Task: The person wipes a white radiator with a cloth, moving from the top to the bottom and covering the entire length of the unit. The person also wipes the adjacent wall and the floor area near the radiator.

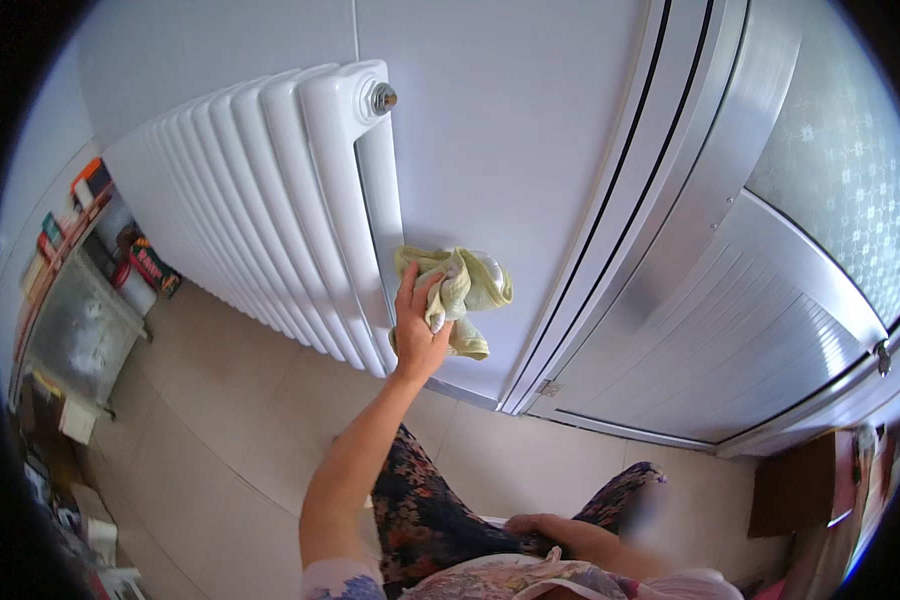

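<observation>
My left hand reaches forward and grips a crumpled pale yellow-green cloth. Loose folds of it hang out to the right of the fingers. Hand and cloth are at the near end of a white ribbed radiator, in front of the pale wall panel. Whether the cloth touches the radiator or the wall, I cannot tell. Low down, my right hand lies on my lap over dark flowered trousers, its fingers pointing left and holding nothing that I can see.
To the right of the wall panel stands a silvery metal door with patterned glass and a handle. At the far left, a small cabinet carries several items. A dark red wooden piece of furniture is at the lower right. Pale tiles cover the floor.
</observation>
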